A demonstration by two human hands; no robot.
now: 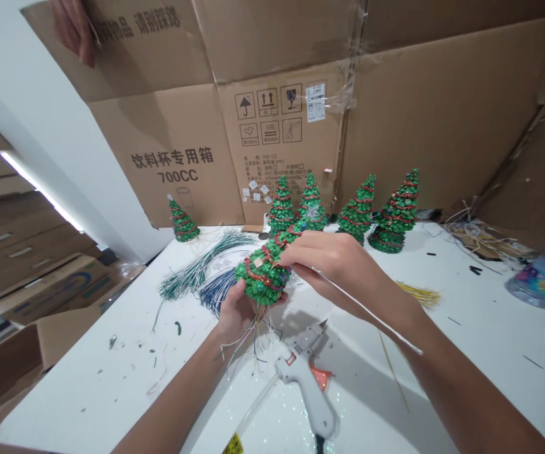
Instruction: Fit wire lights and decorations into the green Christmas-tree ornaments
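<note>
My left hand (234, 309) grips the base of a small green beaded Christmas tree (265, 271) wound with red trim, tilted away from me above the white table (466, 328). Loose wires hang from the tree's underside. My right hand (334, 265) pinches a thin clear strand (371, 313) against the tree's side; the strand trails back along my forearm. A white hot glue gun (306, 378) with an orange trigger lies on the table just below both hands.
Several finished trees (357, 211) stand at the back against cardboard boxes (182, 151), one smaller tree (183, 222) at the left. Bundles of green and blue wire (201, 271) lie left, yellow strands (419, 293) right, a plastic bottle (544, 277) far right. Another person's hand (74, 28) rests on a box top left.
</note>
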